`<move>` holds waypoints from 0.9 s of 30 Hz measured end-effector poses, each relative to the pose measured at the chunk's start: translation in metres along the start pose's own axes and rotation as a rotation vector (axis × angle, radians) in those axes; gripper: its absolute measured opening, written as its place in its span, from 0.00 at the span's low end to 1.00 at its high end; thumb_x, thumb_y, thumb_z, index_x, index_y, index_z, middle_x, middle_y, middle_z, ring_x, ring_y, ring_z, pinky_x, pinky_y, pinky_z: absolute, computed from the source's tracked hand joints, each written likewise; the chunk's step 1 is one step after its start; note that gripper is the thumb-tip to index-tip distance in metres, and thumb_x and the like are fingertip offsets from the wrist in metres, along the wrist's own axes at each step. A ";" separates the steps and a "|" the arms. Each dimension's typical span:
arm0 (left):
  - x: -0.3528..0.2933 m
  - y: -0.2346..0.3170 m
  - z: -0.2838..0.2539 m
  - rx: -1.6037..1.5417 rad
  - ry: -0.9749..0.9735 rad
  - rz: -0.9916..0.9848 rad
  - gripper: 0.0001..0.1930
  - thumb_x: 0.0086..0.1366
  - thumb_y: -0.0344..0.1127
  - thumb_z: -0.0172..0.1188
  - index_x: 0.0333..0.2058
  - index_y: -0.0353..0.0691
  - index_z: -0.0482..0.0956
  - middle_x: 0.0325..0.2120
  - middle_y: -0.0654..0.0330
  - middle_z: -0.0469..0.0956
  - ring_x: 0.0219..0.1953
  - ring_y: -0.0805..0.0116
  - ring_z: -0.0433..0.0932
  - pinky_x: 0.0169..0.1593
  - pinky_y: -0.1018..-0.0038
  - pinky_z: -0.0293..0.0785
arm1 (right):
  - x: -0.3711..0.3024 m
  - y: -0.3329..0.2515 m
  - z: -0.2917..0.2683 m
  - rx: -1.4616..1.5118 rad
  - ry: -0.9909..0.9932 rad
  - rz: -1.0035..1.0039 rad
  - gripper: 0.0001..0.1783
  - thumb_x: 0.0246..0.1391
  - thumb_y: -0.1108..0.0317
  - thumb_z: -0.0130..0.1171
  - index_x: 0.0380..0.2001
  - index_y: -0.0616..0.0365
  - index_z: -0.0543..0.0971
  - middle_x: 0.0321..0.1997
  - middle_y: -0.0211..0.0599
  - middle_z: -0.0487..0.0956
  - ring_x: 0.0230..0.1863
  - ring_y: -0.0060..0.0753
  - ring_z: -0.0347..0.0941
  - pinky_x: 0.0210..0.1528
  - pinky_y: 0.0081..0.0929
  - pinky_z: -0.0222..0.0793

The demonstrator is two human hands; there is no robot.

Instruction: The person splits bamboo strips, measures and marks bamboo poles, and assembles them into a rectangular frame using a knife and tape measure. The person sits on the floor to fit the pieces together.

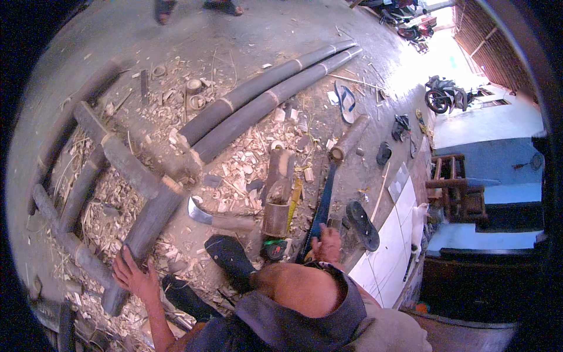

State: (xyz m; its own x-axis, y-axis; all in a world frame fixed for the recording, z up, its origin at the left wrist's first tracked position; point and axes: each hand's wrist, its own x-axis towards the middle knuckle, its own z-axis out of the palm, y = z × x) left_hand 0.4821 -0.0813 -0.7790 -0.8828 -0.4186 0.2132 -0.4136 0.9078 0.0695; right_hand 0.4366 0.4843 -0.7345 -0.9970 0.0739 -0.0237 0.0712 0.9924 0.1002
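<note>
My left hand (136, 277) lies with fingers spread on the lower part of a dark bamboo pole (151, 220), at the left. Beside my right knee, my right hand (327, 245) reaches down to the blade of a hand saw (322, 202), its fingers loosely apart over the metal. The saw's lower end is hard to make out. Between my feet and the saw lie a curved knife (231, 223) with a wooden handle, a cut bamboo piece (275, 219), and a tape measure (273, 249) with its yellow tape drawn out.
Two long bamboo poles (258, 101) stretch away ahead. More bamboo lengths (82, 188) form a frame at the left. Wood chips (231, 176) cover the floor. Sandals (362, 226), a short bamboo tube (352, 138) and white tiles (381, 273) are at the right. Someone's feet (224, 7) show far ahead.
</note>
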 end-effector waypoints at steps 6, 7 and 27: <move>0.002 0.002 -0.001 0.035 0.015 0.009 0.39 0.66 0.65 0.50 0.70 0.53 0.61 0.68 0.53 0.61 0.71 0.49 0.56 0.71 0.45 0.46 | 0.000 -0.079 0.031 0.365 -0.544 0.209 0.34 0.57 0.46 0.61 0.60 0.55 0.70 0.50 0.60 0.79 0.50 0.64 0.77 0.53 0.52 0.73; 0.002 0.002 -0.001 0.049 0.013 0.007 0.39 0.66 0.64 0.51 0.70 0.52 0.61 0.68 0.53 0.61 0.71 0.49 0.56 0.71 0.45 0.46 | -0.001 -0.086 0.036 0.447 -0.551 0.266 0.34 0.57 0.46 0.61 0.60 0.55 0.70 0.51 0.61 0.79 0.52 0.65 0.76 0.54 0.52 0.72; -0.002 0.000 -0.006 -0.020 -0.084 -0.057 0.40 0.60 0.56 0.59 0.70 0.50 0.61 0.69 0.52 0.60 0.71 0.46 0.55 0.72 0.45 0.42 | -0.044 -0.057 0.009 1.534 -0.657 0.741 0.30 0.58 0.43 0.61 0.48 0.62 0.79 0.42 0.44 0.83 0.43 0.41 0.80 0.46 0.36 0.75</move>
State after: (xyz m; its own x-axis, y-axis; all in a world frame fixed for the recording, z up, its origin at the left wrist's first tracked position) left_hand 0.4851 -0.0798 -0.7737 -0.8737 -0.4699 0.1254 -0.4604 0.8823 0.0984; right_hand 0.4772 0.4255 -0.7486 -0.6047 0.1372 -0.7846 0.7819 -0.0851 -0.6175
